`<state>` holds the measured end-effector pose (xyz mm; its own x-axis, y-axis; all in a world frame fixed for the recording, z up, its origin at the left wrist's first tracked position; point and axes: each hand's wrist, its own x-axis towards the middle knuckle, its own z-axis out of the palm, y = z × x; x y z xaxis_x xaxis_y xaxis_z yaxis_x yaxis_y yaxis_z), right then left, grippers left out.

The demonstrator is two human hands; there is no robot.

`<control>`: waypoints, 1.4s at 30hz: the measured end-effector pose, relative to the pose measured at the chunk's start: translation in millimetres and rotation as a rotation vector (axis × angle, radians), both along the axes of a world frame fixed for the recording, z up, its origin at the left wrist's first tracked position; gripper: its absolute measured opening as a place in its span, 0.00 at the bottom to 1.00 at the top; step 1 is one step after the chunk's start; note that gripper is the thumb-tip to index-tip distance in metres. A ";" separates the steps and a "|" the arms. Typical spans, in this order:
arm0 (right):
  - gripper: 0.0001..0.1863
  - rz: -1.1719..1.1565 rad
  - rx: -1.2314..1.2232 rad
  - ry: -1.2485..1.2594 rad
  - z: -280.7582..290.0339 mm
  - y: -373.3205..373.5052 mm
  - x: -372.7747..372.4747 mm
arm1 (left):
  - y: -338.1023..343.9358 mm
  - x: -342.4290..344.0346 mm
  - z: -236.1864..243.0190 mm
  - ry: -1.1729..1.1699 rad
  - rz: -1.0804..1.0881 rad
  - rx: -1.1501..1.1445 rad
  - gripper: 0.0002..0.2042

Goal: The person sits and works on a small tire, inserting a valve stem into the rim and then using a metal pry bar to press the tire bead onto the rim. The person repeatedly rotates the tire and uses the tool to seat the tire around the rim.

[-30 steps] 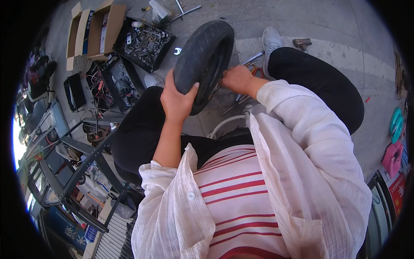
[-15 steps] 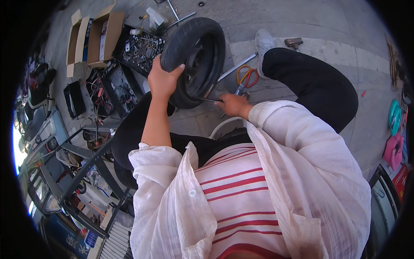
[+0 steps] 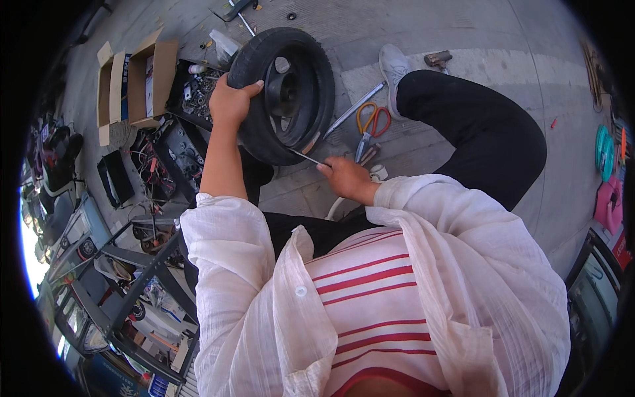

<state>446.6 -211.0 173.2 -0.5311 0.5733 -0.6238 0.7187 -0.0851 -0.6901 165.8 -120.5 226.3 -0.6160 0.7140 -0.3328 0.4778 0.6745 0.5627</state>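
Observation:
My left hand (image 3: pixel 230 100) grips the upper left side of a black tire (image 3: pixel 316 69) on a dark wheel rim (image 3: pixel 284 92), held tilted upright between my legs. My right hand (image 3: pixel 347 175) is closed on a slim metal tool (image 3: pixel 308 157), whose far end meets the lower edge of the tire. Beyond that hand lie scissors with orange and red handles (image 3: pixel 377 122), a long silver bar (image 3: pixel 350 111) and a small cluster of other tools.
Open cardboard boxes (image 3: pixel 145 79), black trays of metal parts (image 3: pixel 182 152) and a metal frame (image 3: pixel 132 284) are at the left. A rusty metal piece (image 3: pixel 436 59) lies beyond my right knee (image 3: pixel 516 132). Teal and pink objects (image 3: pixel 605 198) sit at the far right.
The wheel has moved left and tilted to show more of its open side. My left hand moved up and left with it. My right hand moved down, away from the tire, with the tool now visible.

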 end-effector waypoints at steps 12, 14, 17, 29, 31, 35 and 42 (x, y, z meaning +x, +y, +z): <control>0.21 -0.099 -0.073 0.013 4.6 -24.5 7.9 | -3.3 -5.4 -9.8 0.003 0.135 -0.029 0.40; 0.21 -0.098 -0.076 0.023 3.4 -20.5 9.6 | -1.8 5.8 -2.7 -0.064 0.122 0.119 0.42; 0.22 -0.175 -0.081 0.067 -2.4 -16.9 15.0 | -1.1 12.4 7.4 -0.446 0.107 0.285 0.43; 0.22 -0.179 0.132 0.211 6.0 19.1 16.9 | -50.6 87.2 -24.8 -0.202 0.235 0.478 0.45; 0.21 -0.121 0.202 0.235 4.5 26.9 22.9 | -48.5 83.4 -18.6 -0.160 0.203 0.411 0.44; 0.21 0.024 0.084 0.280 5.7 28.3 24.9 | -45.9 78.0 11.7 -0.046 0.104 0.183 0.43; 0.21 -0.056 -0.007 0.364 15.3 -14.4 7.8 | -59.0 76.2 17.0 0.060 0.132 0.125 0.43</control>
